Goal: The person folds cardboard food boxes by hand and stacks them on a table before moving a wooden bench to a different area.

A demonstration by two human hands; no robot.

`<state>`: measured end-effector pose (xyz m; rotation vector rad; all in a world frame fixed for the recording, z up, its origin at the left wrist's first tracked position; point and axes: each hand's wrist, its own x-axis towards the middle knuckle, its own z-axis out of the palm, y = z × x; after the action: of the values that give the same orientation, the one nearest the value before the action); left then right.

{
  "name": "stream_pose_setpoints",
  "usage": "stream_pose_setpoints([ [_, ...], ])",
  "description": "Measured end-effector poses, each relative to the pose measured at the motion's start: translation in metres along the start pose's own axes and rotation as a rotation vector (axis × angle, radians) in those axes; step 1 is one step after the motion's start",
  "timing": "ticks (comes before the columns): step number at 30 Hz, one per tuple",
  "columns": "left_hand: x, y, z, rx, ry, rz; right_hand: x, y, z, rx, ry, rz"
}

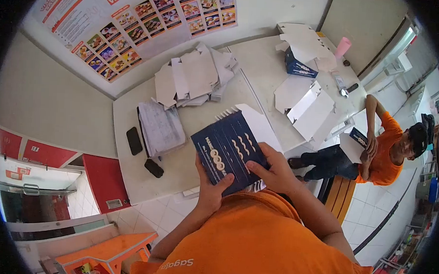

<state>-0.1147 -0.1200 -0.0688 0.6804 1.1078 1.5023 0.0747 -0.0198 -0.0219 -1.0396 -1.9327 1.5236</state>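
A flat dark blue carton point(231, 150) with white wave marks and lettering is held up in front of my chest, above the near edge of the white table point(201, 97). My left hand point(210, 185) grips its lower edge with the thumb on the printed face. On the carton's right side my right hand point(272, 168) presses with fingers spread over the face. White flaps of the carton stick out at its top.
On the table lie a heap of unfolded white cartons point(195, 77), a stack of papers point(160, 127), two dark phones point(134, 140), more flat cartons point(306, 109) and a folded blue box point(301, 68). A seated person in orange point(380, 156) holds another carton at the right.
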Motion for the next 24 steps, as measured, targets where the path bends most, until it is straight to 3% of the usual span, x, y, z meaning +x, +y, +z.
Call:
stream_pose_setpoints([
  [3,0.011,0.009,0.004,-0.168,0.026,-0.089,0.018,-0.006,-0.004,-0.014,-0.042,-0.133],
  [5,0.032,0.008,-0.001,-0.283,0.102,-0.192,0.039,-0.002,-0.011,-0.017,-0.071,-0.087],
  [7,0.048,0.001,-0.007,-0.295,0.121,-0.178,0.057,-0.01,-0.014,-0.156,-0.094,-0.004],
  [10,0.058,0.009,0.003,-0.291,0.183,-0.171,0.072,-0.01,-0.012,-0.136,-0.068,-0.041],
  [13,0.065,0.014,0.004,-0.346,0.124,-0.207,0.074,-0.014,-0.014,-0.165,-0.05,-0.036],
  [16,0.071,0.004,0.0,-0.313,0.106,-0.2,0.078,-0.014,-0.026,-0.145,-0.08,-0.095],
  [18,0.078,-0.016,-0.017,-0.306,0.087,-0.213,0.084,-0.004,-0.032,-0.185,-0.101,-0.253],
  [20,0.087,-0.039,-0.037,0.166,0.332,0.074,0.09,0.004,-0.032,-0.34,-0.179,-0.222],
  [21,0.092,-0.048,-0.05,0.172,0.315,0.082,0.094,0.012,-0.032,-0.496,-0.253,-0.182],
  [22,0.095,-0.057,-0.065,0.588,0.384,0.396,0.1,0.035,-0.024,-0.696,-0.24,-0.242],
  [23,0.099,-0.061,-0.076,0.994,0.44,0.723,0.107,0.052,-0.026,-0.697,-0.215,-0.237],
  [24,0.102,-0.06,-0.082,0.992,0.419,0.732,0.113,0.068,-0.028,-0.903,-0.262,-0.374],
])
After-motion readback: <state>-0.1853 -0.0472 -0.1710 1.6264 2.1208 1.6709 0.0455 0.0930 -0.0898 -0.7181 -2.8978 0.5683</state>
